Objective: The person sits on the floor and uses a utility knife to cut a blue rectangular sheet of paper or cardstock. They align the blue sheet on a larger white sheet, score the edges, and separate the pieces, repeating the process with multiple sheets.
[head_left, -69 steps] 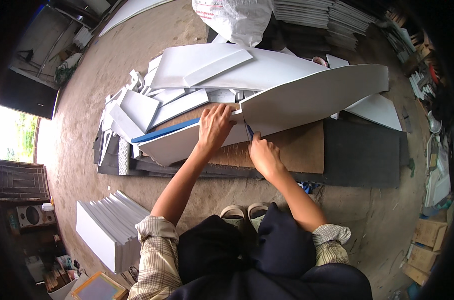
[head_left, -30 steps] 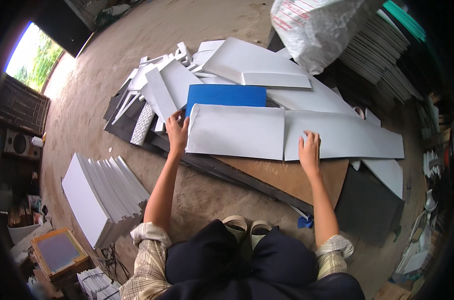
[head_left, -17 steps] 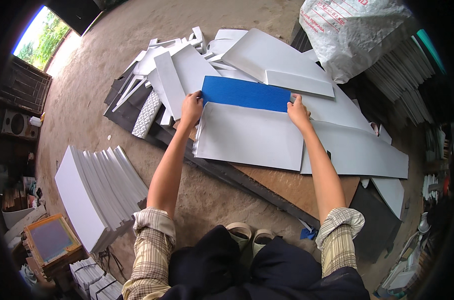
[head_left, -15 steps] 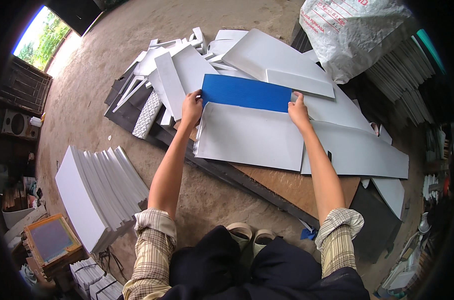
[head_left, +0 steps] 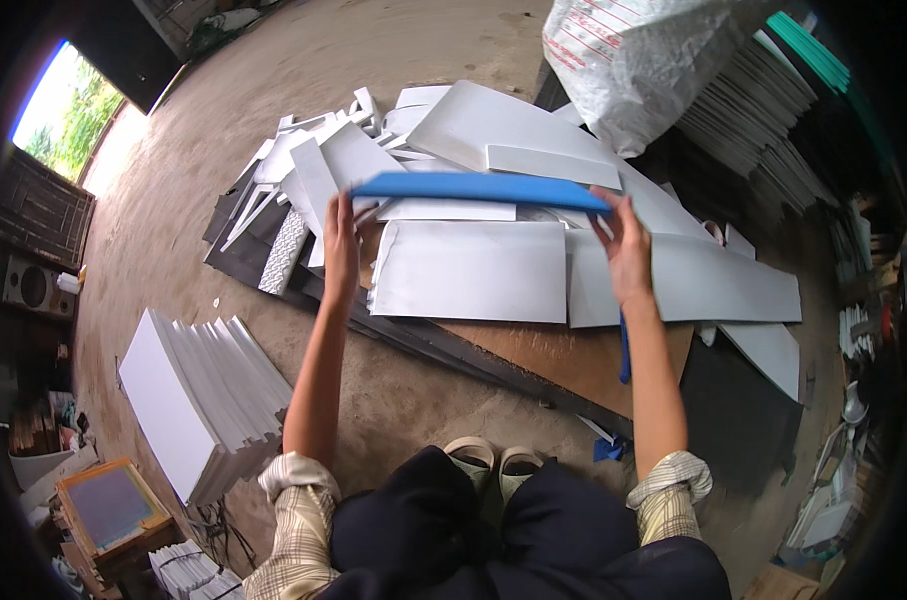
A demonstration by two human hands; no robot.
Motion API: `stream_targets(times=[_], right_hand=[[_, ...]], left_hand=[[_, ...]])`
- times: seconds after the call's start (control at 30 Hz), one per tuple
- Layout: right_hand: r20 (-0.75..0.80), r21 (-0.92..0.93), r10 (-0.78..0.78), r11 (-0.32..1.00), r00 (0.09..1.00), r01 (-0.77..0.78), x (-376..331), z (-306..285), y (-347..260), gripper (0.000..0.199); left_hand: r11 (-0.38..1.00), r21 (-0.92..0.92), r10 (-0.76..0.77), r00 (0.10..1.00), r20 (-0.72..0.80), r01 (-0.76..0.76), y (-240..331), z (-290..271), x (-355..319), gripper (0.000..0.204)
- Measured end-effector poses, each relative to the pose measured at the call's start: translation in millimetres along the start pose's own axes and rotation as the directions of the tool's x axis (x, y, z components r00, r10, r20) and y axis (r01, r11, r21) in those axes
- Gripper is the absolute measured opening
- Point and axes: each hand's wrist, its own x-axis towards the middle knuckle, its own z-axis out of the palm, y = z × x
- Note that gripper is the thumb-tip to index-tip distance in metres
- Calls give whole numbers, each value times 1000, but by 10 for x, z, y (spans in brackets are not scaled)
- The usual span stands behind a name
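Observation:
A blue ribbed plastic sheet (head_left: 479, 188) is held up in front of me by its two ends, tilted so that it looks like a narrow band. My left hand (head_left: 342, 240) grips its left end. At the right end my right hand (head_left: 622, 235) pinches it, with some fingers spread beneath. Below the blue sheet lies a white sheet (head_left: 471, 270) with a ragged left edge, resting on a brown board (head_left: 534, 345). Another long white sheet (head_left: 689, 280) lies beside it, under my right hand and forearm.
White offcuts (head_left: 319, 160) are heaped at the far side. On the floor to the left stands a stack of white sheets (head_left: 189, 400), near a framed screen (head_left: 112, 505). A white sack (head_left: 639, 75) stands at the far right by stacked sheets (head_left: 749, 110). A blue-handled tool (head_left: 625, 350) shows by my right forearm.
The blue sheet has been lifted off the pile and tilted, so less of its face shows. Both hands have turned with it and moved apart. The blue-handled tool now shows.

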Motion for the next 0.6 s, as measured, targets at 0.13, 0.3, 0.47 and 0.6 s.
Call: stream_targets(times=[0.13, 0.3, 0.47, 0.6], right_hand=[[-143, -58, -4, 998, 990, -5, -490, -366, 635, 26], [-13, -262, -140, 956, 990, 132, -853, -525, 1284, 38], [1, -419, -122, 901, 992, 112, -898, -432, 1336, 38], [-68, -547, -99, 836, 993, 46, -859, -495, 1383, 38]], left_hand=[[989, -117, -90, 995, -46, 85, -572, 14, -670, 30], [998, 20, -54, 998, 33, 53, -1022, -260, -1010, 28], [987, 163, -1, 998, 61, -9, -1190, -329, -1067, 31], [922, 386, 5, 999, 34, -18, -1159, -232, -1096, 26]])
